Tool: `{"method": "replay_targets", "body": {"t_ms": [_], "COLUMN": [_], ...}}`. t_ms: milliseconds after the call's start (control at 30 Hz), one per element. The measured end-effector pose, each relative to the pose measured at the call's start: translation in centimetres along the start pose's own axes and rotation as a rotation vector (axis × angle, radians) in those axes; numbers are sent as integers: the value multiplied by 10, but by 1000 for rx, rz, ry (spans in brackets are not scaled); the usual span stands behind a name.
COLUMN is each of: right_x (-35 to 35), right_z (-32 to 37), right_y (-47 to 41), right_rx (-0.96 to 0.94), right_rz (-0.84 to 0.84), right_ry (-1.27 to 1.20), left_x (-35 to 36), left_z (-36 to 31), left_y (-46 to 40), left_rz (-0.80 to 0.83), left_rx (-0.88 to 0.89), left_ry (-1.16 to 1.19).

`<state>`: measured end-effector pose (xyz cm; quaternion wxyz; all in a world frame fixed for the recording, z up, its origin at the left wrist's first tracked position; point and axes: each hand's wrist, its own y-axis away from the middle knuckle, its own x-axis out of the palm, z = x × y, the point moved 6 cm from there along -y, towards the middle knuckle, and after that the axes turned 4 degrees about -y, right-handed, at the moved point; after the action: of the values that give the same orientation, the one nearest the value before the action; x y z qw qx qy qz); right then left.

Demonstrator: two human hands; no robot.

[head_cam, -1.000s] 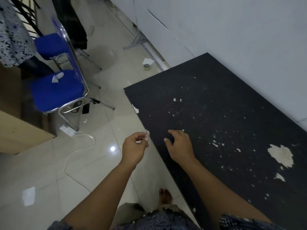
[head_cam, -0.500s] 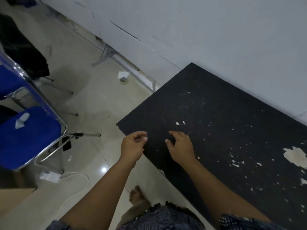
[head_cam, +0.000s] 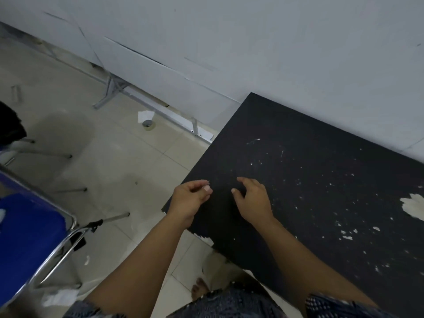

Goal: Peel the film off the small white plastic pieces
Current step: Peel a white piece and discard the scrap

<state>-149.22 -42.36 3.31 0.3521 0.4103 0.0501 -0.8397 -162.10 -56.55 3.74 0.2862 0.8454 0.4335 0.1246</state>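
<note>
A pale wall [head_cam: 275,42] fills the top of the frame, with beige floor tiles [head_cam: 91,134] spreading across the left half. A black table [head_cam: 321,191] takes up the right and lower right, its top flecked with white chips and one large bare patch [head_cam: 413,206] at the right edge. A blue chair [head_cam: 25,237] with a chrome frame sits at the lower left.

Both forearms reach up from the bottom centre. The left hand [head_cam: 189,200] hangs over the table's near left corner, fingers curled in toward the thumb; a tiny pale speck shows at the fingertips [head_cam: 207,188], which may be one of the small white plastic pieces (too small to tell, so whether it pinches anything is unclear). The right hand [head_cam: 253,199] hovers over the table just beside it, fingers loosely bent and spread, holding nothing visible.

On the floor at upper centre lie a tape roll [head_cam: 148,123] and, just behind it, a paper scrap [head_cam: 145,115].
</note>
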Motion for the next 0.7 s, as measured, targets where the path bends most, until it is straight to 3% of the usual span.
{"method": "replay_targets", "body": {"t_ms": [433, 700], "right_x": [-29, -44], "right_z": [9, -17], "right_y": [-118, -165], "right_rx": [89, 215], "right_rz": [-138, -222], "right_ry": [-93, -114], "left_x": [44, 77], "left_z": [-76, -104], "left_y": [-114, -175], "left_rz": [81, 113], "left_rx": [-81, -44], "left_ry": [106, -42]}}
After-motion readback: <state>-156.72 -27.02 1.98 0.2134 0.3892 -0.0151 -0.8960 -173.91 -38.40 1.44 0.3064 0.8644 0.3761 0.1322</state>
